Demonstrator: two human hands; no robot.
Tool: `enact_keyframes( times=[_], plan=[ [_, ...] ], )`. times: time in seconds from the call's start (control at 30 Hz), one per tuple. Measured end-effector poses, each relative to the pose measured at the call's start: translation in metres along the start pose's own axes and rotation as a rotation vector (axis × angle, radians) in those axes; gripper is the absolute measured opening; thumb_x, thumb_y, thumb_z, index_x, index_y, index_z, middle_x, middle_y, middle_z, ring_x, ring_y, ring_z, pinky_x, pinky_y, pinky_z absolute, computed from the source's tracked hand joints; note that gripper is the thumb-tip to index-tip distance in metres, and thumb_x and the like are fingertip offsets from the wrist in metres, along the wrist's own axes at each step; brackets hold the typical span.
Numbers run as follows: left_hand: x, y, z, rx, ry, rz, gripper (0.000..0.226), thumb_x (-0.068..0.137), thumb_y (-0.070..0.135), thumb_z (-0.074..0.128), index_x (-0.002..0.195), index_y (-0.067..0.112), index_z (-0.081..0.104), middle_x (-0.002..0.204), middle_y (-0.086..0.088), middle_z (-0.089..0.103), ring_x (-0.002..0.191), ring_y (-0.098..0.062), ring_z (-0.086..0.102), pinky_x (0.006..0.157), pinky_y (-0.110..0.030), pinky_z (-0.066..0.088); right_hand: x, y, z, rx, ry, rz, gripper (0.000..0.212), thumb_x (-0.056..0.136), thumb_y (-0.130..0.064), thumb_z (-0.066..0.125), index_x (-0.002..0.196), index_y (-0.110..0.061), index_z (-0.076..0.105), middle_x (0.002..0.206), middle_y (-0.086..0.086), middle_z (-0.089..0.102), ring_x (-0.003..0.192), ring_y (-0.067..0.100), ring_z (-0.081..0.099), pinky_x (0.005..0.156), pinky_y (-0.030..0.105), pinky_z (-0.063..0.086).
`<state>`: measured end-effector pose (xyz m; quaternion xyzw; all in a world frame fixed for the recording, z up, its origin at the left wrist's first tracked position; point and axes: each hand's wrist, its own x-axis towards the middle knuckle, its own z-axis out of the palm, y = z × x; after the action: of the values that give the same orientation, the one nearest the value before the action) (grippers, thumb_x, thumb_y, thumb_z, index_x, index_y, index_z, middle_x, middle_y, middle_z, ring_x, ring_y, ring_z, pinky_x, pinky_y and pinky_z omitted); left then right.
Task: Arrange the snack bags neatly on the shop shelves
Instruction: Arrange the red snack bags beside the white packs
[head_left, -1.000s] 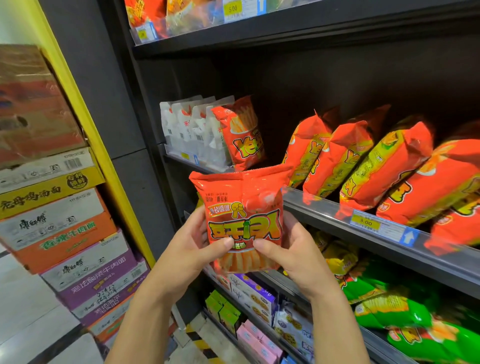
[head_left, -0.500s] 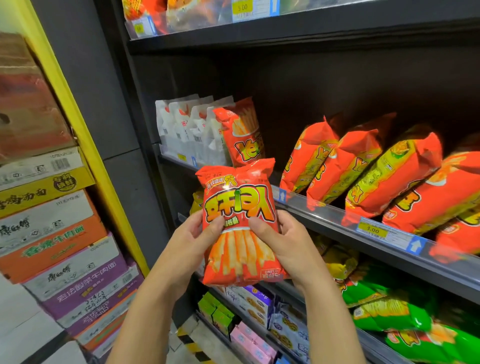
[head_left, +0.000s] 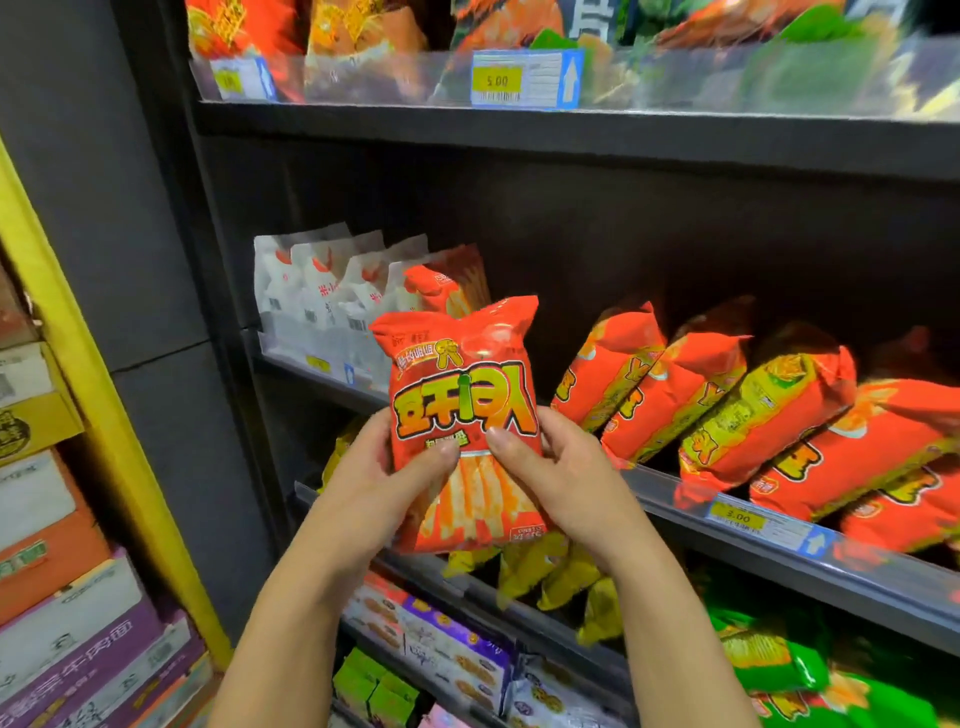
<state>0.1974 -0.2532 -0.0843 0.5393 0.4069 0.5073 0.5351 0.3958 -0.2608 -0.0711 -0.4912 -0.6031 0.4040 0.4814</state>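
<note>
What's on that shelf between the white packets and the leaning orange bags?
In the head view, one upright orange bag stands beside the white packets; the held bag hides most of the stretch before the leaning orange bags.

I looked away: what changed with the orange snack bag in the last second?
The orange snack bag rose toward the middle shelf, its front turning fully into view. The left hand and right hand kept gripping its sides; the shelved orange bags stayed put.
</note>
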Motion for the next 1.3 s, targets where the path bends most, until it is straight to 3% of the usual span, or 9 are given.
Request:
enact_keyframes(
  times=[0.1,0.27,0.37,0.5,0.63,0.73,0.93,1.1,1.3],
  plan=[
    [0.016,0.007,0.000,-0.017,0.013,0.046,0.060,0.079,0.038,0.086,0.134,0.029,0.063,0.122,0.003,0.078,0.112,-0.020,0.076,0.097,-0.051,0.059,0.011,-0.014,-0.010,-0.235,0.035,-0.071,0.054,0.089,-0.063,0.070,0.132,-0.030,0.065,0.118,-0.013,0.076,0.105,0.000,0.073,0.094,0.037,0.061],
    [0.038,0.017,0.014,0.004,0.093,0.130,0.048,0.083,0.035,0.086,0.125,0.036,0.062,0.113,0.014,0.078,0.103,-0.010,0.077,0.090,-0.043,0.063,0.022,-0.049,-0.049,-0.767,0.104,-0.219,0.078,0.082,-0.085,0.052,0.137,-0.031,0.063,0.120,-0.019,0.070,0.104,-0.004,0.067,0.092,0.030,0.059],
    [0.055,0.022,0.023,0.039,0.152,0.179,0.051,0.085,0.037,0.086,0.128,0.037,0.059,0.115,0.014,0.076,0.105,-0.009,0.075,0.088,-0.039,0.063,0.026,-0.064,-0.073,-1.060,0.125,-0.382,0.067,0.088,-0.075,0.053,0.133,-0.028,0.066,0.118,-0.014,0.069,0.104,0.004,0.064,0.091,0.034,0.057],
    [0.086,0.027,0.036,0.141,0.210,0.269,0.060,0.085,0.042,0.086,0.132,0.038,0.050,0.122,0.017,0.066,0.108,-0.003,0.067,0.086,-0.028,0.058,0.043,-0.072,-0.100,-1.531,0.150,-0.693,0.052,0.089,-0.054,0.074,0.129,-0.021,0.070,0.123,0.001,0.069,0.112,0.028,0.060,0.089,0.049,0.053],
    [0.115,0.023,0.050,0.294,0.312,0.323,0.061,0.083,0.051,0.083,0.132,0.037,0.051,0.123,0.014,0.063,0.119,-0.014,0.062,0.097,-0.045,0.057,0.059,-0.070,-0.113,-1.796,0.063,-0.478,0.080,0.071,-0.050,0.091,0.141,-0.023,0.063,0.142,0.011,0.062,0.127,0.041,0.058,0.092,0.057,0.054],
    [0.124,0.021,0.061,0.465,0.388,0.336,0.065,0.084,0.054,0.082,0.137,0.030,0.051,0.122,0.008,0.062,0.126,-0.024,0.050,0.104,-0.050,0.049,0.065,-0.063,-0.121,-1.888,0.019,-0.390,0.086,0.064,-0.043,0.094,0.141,-0.026,0.061,0.142,0.011,0.061,0.123,0.039,0.061,0.085,0.051,0.057],
    [0.146,0.003,0.088,0.534,0.431,0.341,0.069,0.084,0.050,0.082,0.139,0.024,0.050,0.130,0.000,0.061,0.123,-0.027,0.050,0.103,-0.048,0.049,0.068,-0.050,-0.128,-1.880,0.050,-0.471,0.079,0.057,-0.022,0.096,0.130,-0.024,0.066,0.129,0.008,0.067,0.099,0.030,0.069,0.065,0.039,0.057],
    [0.151,-0.015,0.102,0.631,0.470,0.296,0.077,0.084,0.049,0.084,0.143,0.015,0.047,0.134,-0.009,0.052,0.127,-0.030,0.050,0.105,-0.043,0.046,0.072,-0.044,-0.135,-1.834,0.105,-0.604,0.072,0.058,-0.010,0.094,0.125,-0.026,0.070,0.125,0.006,0.068,0.093,0.026,0.068,0.062,0.036,0.054],
    [0.152,-0.035,0.104,0.720,0.507,0.216,0.082,0.087,0.053,0.080,0.146,0.008,0.044,0.137,-0.014,0.053,0.129,-0.034,0.053,0.102,-0.046,0.050,0.076,-0.041,-0.142,-1.777,0.099,-0.641,0.074,0.051,-0.010,0.100,0.117,-0.027,0.072,0.118,0.004,0.070,0.088,0.024,0.068,0.058,0.033,0.054]
  ],
)
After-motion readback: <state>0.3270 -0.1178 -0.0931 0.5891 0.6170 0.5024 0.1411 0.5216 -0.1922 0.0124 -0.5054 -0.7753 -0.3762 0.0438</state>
